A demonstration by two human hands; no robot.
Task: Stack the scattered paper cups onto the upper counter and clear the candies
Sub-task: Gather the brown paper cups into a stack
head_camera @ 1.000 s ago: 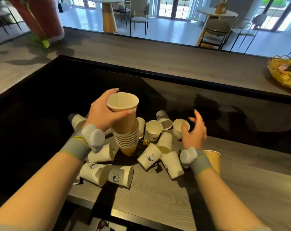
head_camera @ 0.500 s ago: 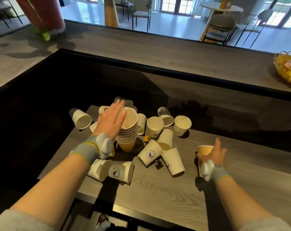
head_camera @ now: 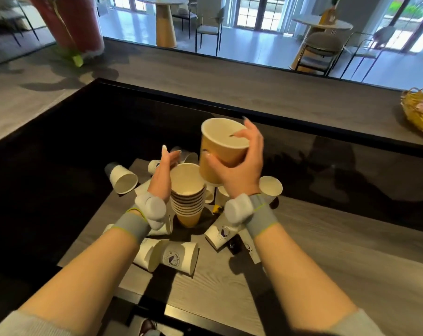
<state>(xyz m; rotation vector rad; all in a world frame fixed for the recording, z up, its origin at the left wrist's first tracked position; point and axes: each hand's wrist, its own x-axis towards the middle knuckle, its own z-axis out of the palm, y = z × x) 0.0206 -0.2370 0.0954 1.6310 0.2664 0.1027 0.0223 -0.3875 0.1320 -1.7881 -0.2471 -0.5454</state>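
The job is partly done, by my reckoning. On the left, white cups (head_camera: 122, 178) lie tipped over on the lower counter (head_camera: 327, 263), and more of them lie on their sides below my wrists. My left hand (head_camera: 165, 170) stands with its fingers straight and together along the left side of the stack (head_camera: 187, 192); it looks to be touching it, steadying it. That stack of nested brown cups stands upright on the lower counter, so nothing has reached the upper counter (head_camera: 230, 93) yet. Just right of and above the stack, my right hand (head_camera: 242, 166) grips a brown cup (head_camera: 223, 151), fingers curled round its wall, tilted with its mouth toward me. I judge it goes onto the stack next.

The candies remain too: a small yellow one (head_camera: 216, 209) beside the stack's foot and a dark one (head_camera: 233, 246) between the fallen cups. Far right, a woven basket (head_camera: 419, 110) sits on the upper counter.

The white cups carry a round dark-blue emblem with lettering too small to read. The brown cups show no print that I can make out.
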